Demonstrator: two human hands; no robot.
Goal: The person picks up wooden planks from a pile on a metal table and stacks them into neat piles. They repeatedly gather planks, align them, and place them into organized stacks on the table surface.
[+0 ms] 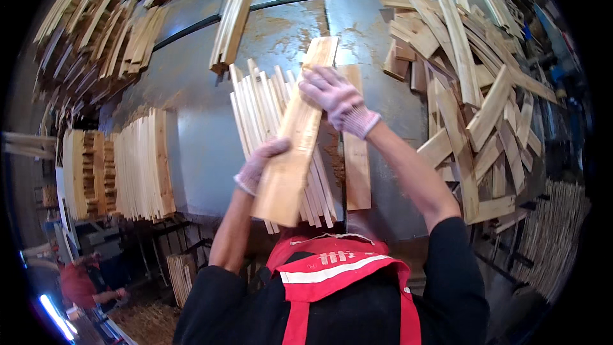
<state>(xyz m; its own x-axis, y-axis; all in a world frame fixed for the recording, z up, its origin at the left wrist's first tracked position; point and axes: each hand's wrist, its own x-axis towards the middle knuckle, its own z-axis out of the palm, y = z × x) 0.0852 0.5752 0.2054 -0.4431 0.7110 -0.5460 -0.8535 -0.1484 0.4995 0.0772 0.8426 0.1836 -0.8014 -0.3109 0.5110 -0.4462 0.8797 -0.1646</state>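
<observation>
A pale wooden board (290, 166) is held tilted lengthwise in front of me, above the metal table. My left hand (260, 165), in a light work glove, is closed round its left edge near the lower end. Higher up, my gloved right hand (337, 97) grips the board from the right side, its fingers bent over the upper face and slightly blurred. Beneath the board, a row of narrow wooden strips (252, 99) lies side by side, partly hidden by it. Another flat board (356, 166) rests on the table just to the right.
Neat stacks of strips (143, 166) stand at the left edge of the metal table (204, 134). A bundle of strips (234, 19) lies farther back. On the right is a jumbled heap of boards (469, 102). Another person (83, 284) is at lower left. Sawdust covers parts of the tabletop.
</observation>
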